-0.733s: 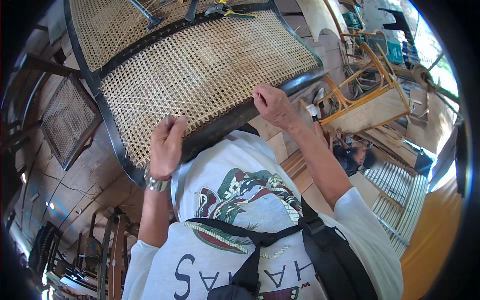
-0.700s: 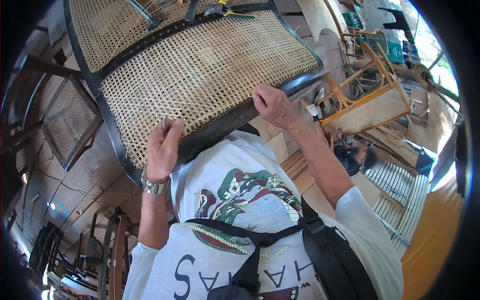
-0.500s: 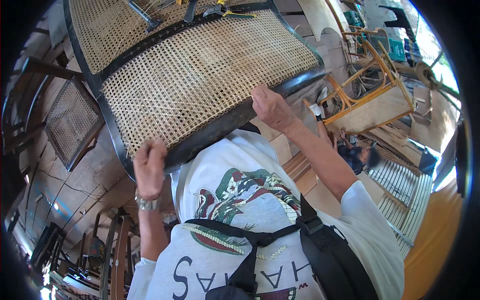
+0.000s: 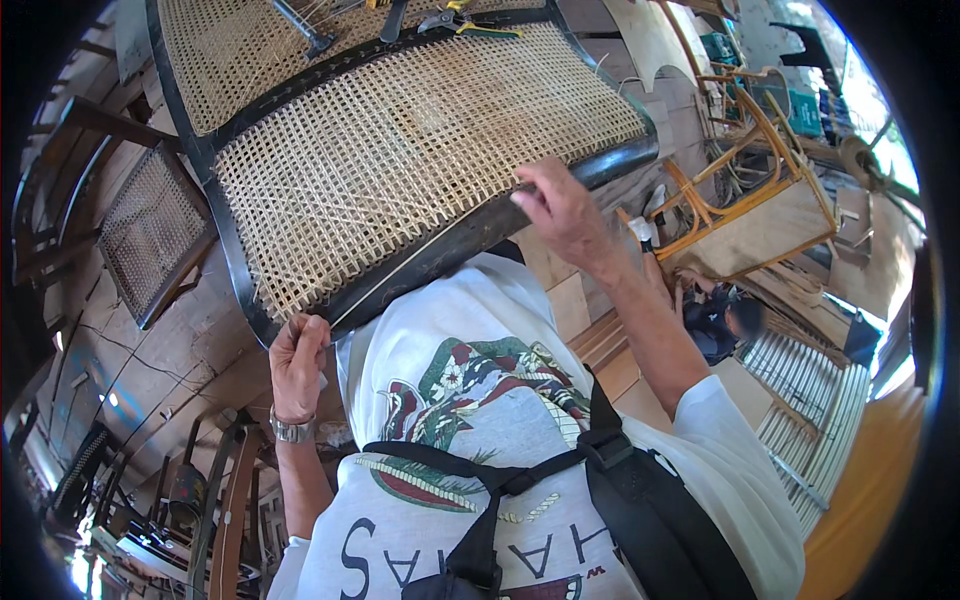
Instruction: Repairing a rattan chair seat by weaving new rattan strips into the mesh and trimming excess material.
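Cane weave inside black frame

Rough woven cane panel in a glossy black frame, shiny metal wristwatch, matt cloth shirt.

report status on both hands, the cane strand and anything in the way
Left hand pinching cane strand. Right hand open by near edge of woven panel. Strand runs along black rail. Pliers and hammer beyond, away from hands.
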The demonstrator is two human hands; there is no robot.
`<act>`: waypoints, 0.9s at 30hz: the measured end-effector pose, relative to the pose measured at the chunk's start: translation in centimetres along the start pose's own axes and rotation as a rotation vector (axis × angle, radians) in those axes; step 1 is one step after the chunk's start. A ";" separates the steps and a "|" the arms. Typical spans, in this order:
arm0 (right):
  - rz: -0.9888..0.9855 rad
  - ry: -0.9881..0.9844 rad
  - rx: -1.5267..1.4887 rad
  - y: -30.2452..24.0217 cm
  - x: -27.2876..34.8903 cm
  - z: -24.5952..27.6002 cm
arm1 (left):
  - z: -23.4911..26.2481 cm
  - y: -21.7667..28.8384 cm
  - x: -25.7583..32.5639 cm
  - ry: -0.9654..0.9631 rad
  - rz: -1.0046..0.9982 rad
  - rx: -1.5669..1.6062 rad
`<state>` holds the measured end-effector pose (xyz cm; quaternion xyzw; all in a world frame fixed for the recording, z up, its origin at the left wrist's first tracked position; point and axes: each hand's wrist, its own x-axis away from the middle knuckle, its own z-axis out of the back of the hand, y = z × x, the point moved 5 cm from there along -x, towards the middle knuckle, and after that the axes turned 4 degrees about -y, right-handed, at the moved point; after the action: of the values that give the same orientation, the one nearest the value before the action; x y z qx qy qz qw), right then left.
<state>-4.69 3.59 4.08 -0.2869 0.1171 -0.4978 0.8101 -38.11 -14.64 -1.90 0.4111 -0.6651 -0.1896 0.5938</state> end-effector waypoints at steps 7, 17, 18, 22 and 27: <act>0.325 -0.088 -0.063 -3.2 0.1 -4.8 | -2.5 2.9 3.8 -0.185 0.036 0.080; 0.291 -0.398 -0.163 -1.3 -0.8 -4.7 | -2.3 0.8 3.9 -0.156 0.304 0.091; 0.340 -0.422 -0.082 -0.5 -1.0 -4.8 | -2.5 1.1 3.4 -0.154 0.302 0.043; 0.388 -0.491 -0.082 -0.7 -2.1 -4.7 | -2.8 1.0 2.6 -0.152 0.252 0.179; 0.125 -0.510 -0.486 -1.4 -5.2 0.0 | -0.7 1.7 1.5 -0.008 0.114 0.247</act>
<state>-8.21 7.67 4.43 -0.5787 0.0434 -0.3171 0.7502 -37.89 -14.68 0.47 0.4418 -0.7081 -0.0739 0.5459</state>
